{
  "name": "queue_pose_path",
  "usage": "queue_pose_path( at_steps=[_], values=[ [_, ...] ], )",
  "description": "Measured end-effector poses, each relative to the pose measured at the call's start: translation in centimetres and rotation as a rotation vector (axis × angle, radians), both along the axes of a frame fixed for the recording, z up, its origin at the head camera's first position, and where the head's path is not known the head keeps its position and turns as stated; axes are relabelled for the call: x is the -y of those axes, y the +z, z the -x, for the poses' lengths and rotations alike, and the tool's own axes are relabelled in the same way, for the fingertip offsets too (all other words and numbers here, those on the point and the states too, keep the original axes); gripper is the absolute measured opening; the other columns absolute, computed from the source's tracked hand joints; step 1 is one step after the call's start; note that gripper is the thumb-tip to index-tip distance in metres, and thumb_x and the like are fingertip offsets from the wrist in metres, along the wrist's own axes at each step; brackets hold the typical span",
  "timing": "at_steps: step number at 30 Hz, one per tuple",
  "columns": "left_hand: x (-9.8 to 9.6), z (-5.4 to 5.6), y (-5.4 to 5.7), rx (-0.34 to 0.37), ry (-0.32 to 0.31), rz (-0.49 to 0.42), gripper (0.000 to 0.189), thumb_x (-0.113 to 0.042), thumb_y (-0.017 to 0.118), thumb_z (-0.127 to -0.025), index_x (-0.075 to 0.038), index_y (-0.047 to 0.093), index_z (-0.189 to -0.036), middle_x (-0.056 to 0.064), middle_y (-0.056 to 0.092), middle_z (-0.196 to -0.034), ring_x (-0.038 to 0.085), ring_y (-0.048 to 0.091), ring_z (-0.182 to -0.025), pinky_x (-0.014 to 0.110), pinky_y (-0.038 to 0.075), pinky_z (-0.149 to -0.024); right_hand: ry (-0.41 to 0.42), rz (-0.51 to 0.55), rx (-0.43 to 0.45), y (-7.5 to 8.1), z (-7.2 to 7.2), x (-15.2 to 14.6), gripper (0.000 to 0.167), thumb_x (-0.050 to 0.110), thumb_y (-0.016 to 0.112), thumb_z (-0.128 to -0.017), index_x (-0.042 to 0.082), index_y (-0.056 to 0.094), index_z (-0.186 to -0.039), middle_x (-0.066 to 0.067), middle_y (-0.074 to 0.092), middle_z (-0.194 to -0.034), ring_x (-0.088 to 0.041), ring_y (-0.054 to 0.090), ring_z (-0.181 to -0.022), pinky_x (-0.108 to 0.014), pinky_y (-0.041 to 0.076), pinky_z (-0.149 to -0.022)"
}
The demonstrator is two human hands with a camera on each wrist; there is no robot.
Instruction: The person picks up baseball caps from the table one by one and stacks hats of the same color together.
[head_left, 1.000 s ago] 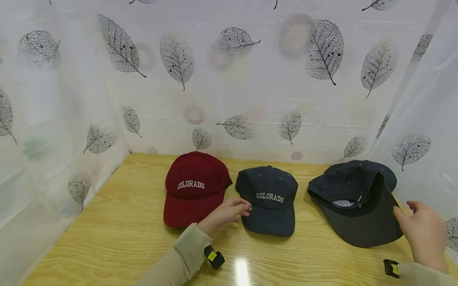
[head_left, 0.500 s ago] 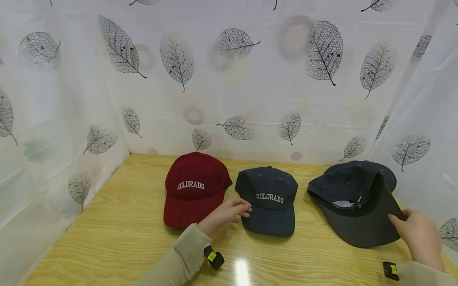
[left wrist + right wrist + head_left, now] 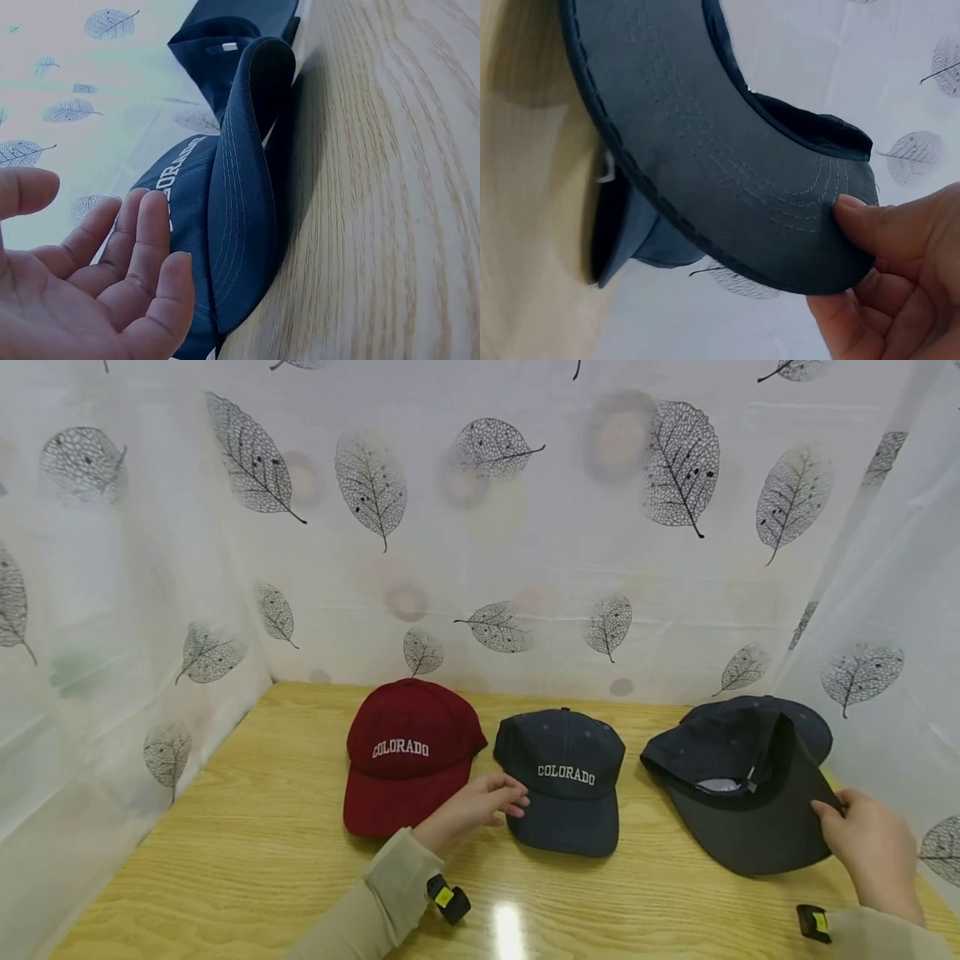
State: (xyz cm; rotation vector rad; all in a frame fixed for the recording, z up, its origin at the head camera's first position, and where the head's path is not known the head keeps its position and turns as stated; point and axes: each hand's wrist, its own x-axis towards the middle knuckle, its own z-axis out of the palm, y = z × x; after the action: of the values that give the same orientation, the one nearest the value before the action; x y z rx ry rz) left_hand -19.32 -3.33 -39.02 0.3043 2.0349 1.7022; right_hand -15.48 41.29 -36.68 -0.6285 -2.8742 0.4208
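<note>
My right hand (image 3: 873, 843) pinches the brim edge of a dark navy cap (image 3: 757, 827) at the right, thumb on the brim's underside. That cap is tipped so its inside and a pale label face me. In the right wrist view the stitched brim (image 3: 705, 150) fills the middle. My left hand (image 3: 474, 808) has relaxed fingers and holds nothing; it is beside the brim of a second navy cap (image 3: 566, 827) lettered COLORADO. In the left wrist view the palm faces up, with fingertips overlapping this cap (image 3: 244, 210).
A red COLORADO cap (image 3: 408, 727) sits left of the middle navy one, partly behind my left forearm. Another navy cap (image 3: 813, 727) shows behind the tipped one. The wooden table (image 3: 247, 852) meets a leaf-print curtain (image 3: 525, 552) at the back and sides.
My right hand has moved slightly left along the brim and now grips it; the tipped cap has shifted a little left and up. My left hand stays in place.
</note>
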Motion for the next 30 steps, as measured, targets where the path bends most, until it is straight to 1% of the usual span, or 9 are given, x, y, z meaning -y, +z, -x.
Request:
queue_pose_path(
  at_steps=[1,3,5,11,16,19,25,28,30],
  values=[
    [0.0,0.0,0.0,-0.001,-0.002,-0.002,0.025,-0.021,0.048,-0.092,-0.001,0.055,-0.105,0.004,0.06,-0.094,0.017,0.057,-0.085,0.038,0.043,-0.074,0.002,0.008,-0.002,0.2,0.0,0.1,0.034,0.016,0.055,-0.086,-0.016,0.049,-0.096,-0.03,0.052,-0.077,-0.041,0.049,-0.066,-0.046,0.038,-0.057],
    [0.0,0.0,0.0,-0.004,-0.003,-0.002,0.025,-0.021,0.047,-0.092,-0.001,0.055,-0.104,0.004,0.06,-0.093,0.017,0.057,-0.085,0.038,0.043,-0.074,0.016,-0.019,-0.045,-0.4,0.2,-0.4,0.034,0.018,0.055,-0.086,-0.015,0.05,-0.095,-0.027,0.053,-0.074,-0.037,0.049,-0.06,-0.043,0.037,-0.053],
    [-0.1,0.0,0.1,-0.005,-0.004,-0.002,0.024,-0.021,0.047,-0.092,-0.001,0.055,-0.104,0.004,0.059,-0.093,0.017,0.057,-0.085,0.038,0.043,-0.073,0.011,-0.026,-0.063,-0.1,0.2,-0.1,0.034,0.017,0.055,-0.087,-0.015,0.049,-0.097,-0.027,0.053,-0.075,-0.036,0.049,-0.059,-0.042,0.037,-0.052],
    [-0.1,0.0,0.2,-0.013,-0.011,-0.009,0.024,-0.021,0.048,-0.092,-0.001,0.055,-0.104,0.004,0.059,-0.093,0.017,0.057,-0.084,0.038,0.043,-0.074,-0.021,-0.04,-0.127,3.7,-1.7,4.4,0.028,0.008,0.052,-0.087,-0.018,0.046,-0.096,-0.033,0.052,-0.079,-0.04,0.05,-0.062,-0.045,0.038,-0.053],
    [-0.1,-0.1,0.3,-0.018,-0.014,-0.02,0.024,-0.022,0.048,-0.092,-0.002,0.055,-0.103,0.005,0.06,-0.093,0.017,0.057,-0.085,0.04,0.042,-0.076,0.002,-0.083,-0.296,4.7,-2.8,6.7,0.025,0.006,0.053,-0.087,-0.018,0.047,-0.089,-0.033,0.052,-0.072,-0.039,0.048,-0.053,-0.047,0.036,-0.05],
    [-0.1,-0.3,0.4,-0.022,-0.015,-0.03,0.025,-0.022,0.048,-0.092,-0.002,0.055,-0.104,0.005,0.06,-0.094,0.018,0.057,-0.086,0.042,0.042,-0.077,0.03,-0.121,-0.436,5.2,-3.2,8.2,0.022,0.005,0.057,-0.084,-0.016,0.05,-0.086,-0.032,0.052,-0.069,-0.04,0.047,-0.049,-0.047,0.035,-0.045],
    [-0.6,-0.8,1.0,-0.037,-0.017,-0.052,0.026,-0.022,0.048,-0.092,-0.001,0.054,-0.106,0.004,0.059,-0.095,0.018,0.057,-0.085,0.04,0.044,-0.074,0.164,-0.208,-0.738,5.8,-3.5,10.5,0.015,-0.001,0.063,-0.076,-0.014,0.055,-0.078,-0.03,0.054,-0.066,-0.042,0.047,-0.046,-0.046,0.03,-0.037],
    [-0.9,-0.9,1.4,-0.052,-0.023,-0.063,0.028,-0.022,0.048,-0.092,0.001,0.054,-0.106,0.004,0.06,-0.095,0.017,0.058,-0.085,0.037,0.045,-0.073,0.224,-0.238,-0.83,5.9,-3.5,11.5,0.013,-0.002,0.064,-0.074,-0.013,0.057,-0.077,-0.028,0.054,-0.064,-0.041,0.046,-0.045,-0.046,0.028,-0.035],
    [-1.2,-1.0,1.6,-0.064,-0.031,-0.062,0.028,-0.023,0.048,-0.092,0.0,0.054,-0.106,0.003,0.06,-0.095,0.016,0.058,-0.085,0.036,0.045,-0.073,0.245,-0.253,-0.859,5.9,-3.5,12.1,0.013,-0.002,0.064,-0.074,-0.013,0.057,-0.076,-0.027,0.054,-0.063,-0.041,0.046,-0.045,-0.046,0.028,-0.035]
  ],
)
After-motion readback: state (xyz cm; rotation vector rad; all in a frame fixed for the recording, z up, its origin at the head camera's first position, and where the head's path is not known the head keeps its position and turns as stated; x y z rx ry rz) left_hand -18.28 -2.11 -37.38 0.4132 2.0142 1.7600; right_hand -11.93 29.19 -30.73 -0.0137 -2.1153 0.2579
